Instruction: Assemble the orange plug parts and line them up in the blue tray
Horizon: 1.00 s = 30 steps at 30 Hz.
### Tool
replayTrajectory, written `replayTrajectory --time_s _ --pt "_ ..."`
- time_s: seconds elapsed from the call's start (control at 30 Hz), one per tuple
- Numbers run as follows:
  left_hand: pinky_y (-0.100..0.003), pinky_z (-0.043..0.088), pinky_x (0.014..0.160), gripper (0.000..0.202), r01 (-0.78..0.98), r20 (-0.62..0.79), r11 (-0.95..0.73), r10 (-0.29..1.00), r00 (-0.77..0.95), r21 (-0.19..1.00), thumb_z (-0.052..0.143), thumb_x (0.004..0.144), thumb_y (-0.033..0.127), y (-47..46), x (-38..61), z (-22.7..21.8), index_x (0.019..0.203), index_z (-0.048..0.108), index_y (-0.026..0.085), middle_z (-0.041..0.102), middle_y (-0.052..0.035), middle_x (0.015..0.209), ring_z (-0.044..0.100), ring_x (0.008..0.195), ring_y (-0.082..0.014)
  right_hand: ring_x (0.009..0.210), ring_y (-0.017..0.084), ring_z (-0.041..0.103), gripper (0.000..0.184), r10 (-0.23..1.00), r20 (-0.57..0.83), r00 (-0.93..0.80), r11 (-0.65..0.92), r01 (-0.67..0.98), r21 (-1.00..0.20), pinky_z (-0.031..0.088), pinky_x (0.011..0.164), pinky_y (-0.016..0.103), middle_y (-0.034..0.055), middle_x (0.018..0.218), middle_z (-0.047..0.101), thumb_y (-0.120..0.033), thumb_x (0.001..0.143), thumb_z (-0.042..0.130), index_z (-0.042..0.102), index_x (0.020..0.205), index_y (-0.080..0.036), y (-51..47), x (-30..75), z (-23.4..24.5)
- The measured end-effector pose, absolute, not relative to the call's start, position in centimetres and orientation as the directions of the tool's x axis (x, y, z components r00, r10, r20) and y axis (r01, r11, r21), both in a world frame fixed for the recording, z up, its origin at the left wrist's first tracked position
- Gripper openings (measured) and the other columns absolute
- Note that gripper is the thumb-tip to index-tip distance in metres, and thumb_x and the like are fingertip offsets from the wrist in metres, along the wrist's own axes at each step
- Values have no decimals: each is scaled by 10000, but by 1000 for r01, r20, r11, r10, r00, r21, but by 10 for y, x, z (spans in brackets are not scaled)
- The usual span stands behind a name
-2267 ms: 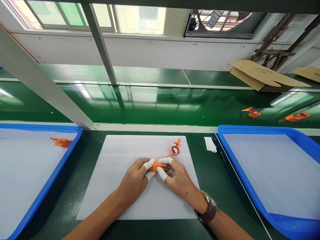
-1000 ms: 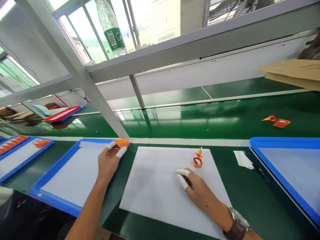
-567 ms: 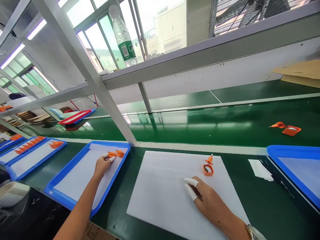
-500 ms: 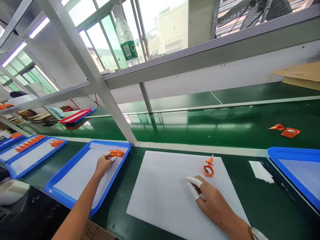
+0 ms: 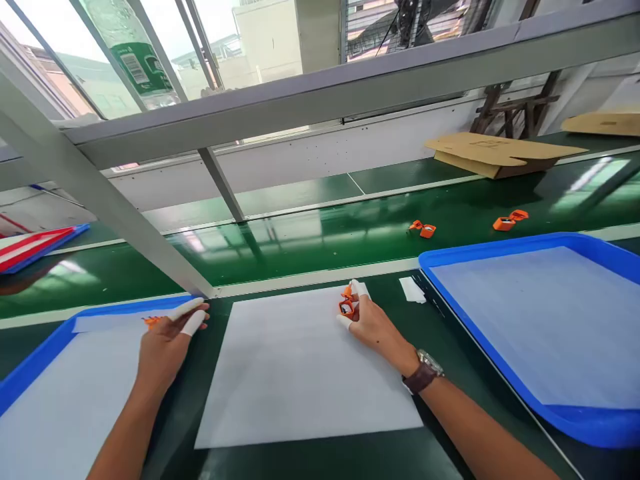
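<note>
My right hand [image 5: 370,321], with white finger cots, pinches a small orange part [image 5: 346,306] near the far edge of the white sheet [image 5: 300,373]. My left hand [image 5: 167,340] hovers over the rim of the left blue tray [image 5: 30,363]; its capped fingers are stretched out and hold nothing. Just beyond its fingertips, orange parts [image 5: 151,321] lie in the tray's far corner.
A large blue tray [image 5: 530,320] with a white liner stands at the right. Two orange parts [image 5: 423,229] [image 5: 509,221] lie on the green conveyor belt [image 5: 310,233]. A small white scrap [image 5: 413,290] lies beside the sheet. Flat cardboard [image 5: 495,152] sits beyond the belt. A slanted metal post [image 5: 100,200] crosses at the left.
My left hand carried an orange part to the left tray, set it down and is drawing back. My right hand moved forward and closed on the orange part on the sheet. My head turned right.
</note>
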State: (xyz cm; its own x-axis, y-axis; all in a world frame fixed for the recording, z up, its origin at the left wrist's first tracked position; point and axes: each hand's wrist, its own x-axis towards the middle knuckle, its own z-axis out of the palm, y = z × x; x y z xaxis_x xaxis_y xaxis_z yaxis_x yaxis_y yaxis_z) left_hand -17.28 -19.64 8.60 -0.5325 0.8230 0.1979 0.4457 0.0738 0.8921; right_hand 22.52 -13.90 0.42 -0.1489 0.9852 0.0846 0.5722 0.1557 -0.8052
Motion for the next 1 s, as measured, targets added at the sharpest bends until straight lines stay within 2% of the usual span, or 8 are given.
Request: replayTrajectory --time_s 0.1,0.17,0.27,0.43,0.57,0.67,0.8,1.0 --pt "-449 612 861 424 370 23 19 994 -107 929 770 753 409 -195 -104 76 1113 720 192 738 -107 1114 708 1006 -305 806 179 639 642 966 152 -208 234 458 -858 513 753 322 58 1033 679 -290 838 653 406 1422 -193 -150 212 6" --pt "-476 615 860 468 269 -59 21 989 135 963 724 813 415 -196 -58 66 1227 665 205 699 -125 1229 701 1051 -305 854 186 637 740 938 209 -278 311 400 -862 521 793 343 59 1074 671 -273 842 661 320 1497 -219 -161 201 8" --pt "-491 588 933 466 168 -72 21 949 306 986 604 922 380 -196 -9 53 1365 563 242 629 -126 1356 661 1152 -284 910 222 625 788 879 287 -380 427 360 -830 527 820 395 70 1058 664 -256 857 664 262 1534 -236 -176 191 8" --pt "-420 619 877 375 323 79 -153 970 229 934 557 940 285 -189 -3 34 1312 595 250 683 -89 1239 692 1070 -233 873 210 599 824 841 342 -420 467 243 -850 554 800 408 80 1104 600 -333 808 754 326 1508 -250 -183 188 12" --pt "-351 627 789 352 647 387 -414 902 193 641 555 909 177 -192 -22 20 1243 635 253 647 -86 1277 675 1075 -214 784 159 597 289 885 271 -378 343 136 -929 545 721 327 37 986 619 -321 918 629 645 1196 -245 -181 186 22" --pt "-314 629 736 351 690 484 -504 839 248 520 537 906 122 -200 -23 12 1216 642 248 664 -89 1250 693 1020 -196 773 158 613 188 902 196 -384 264 131 -956 539 708 313 23 927 650 -290 912 628 693 1080 -235 -185 182 24" --pt "-287 633 675 337 636 380 -412 904 196 652 551 902 139 -207 -17 11 1194 659 267 674 -73 1226 703 982 -190 864 164 653 207 888 199 -415 276 135 -952 556 793 321 26 1018 692 -218 923 582 671 1109 -238 -193 177 24" --pt "-386 611 928 383 318 79 -156 967 242 935 578 914 223 -206 -25 19 1289 616 287 614 -73 1318 647 1154 -222 917 180 653 236 894 241 -378 333 200 -921 570 827 352 50 1086 681 -190 929 564 598 1159 -229 -192 175 15"
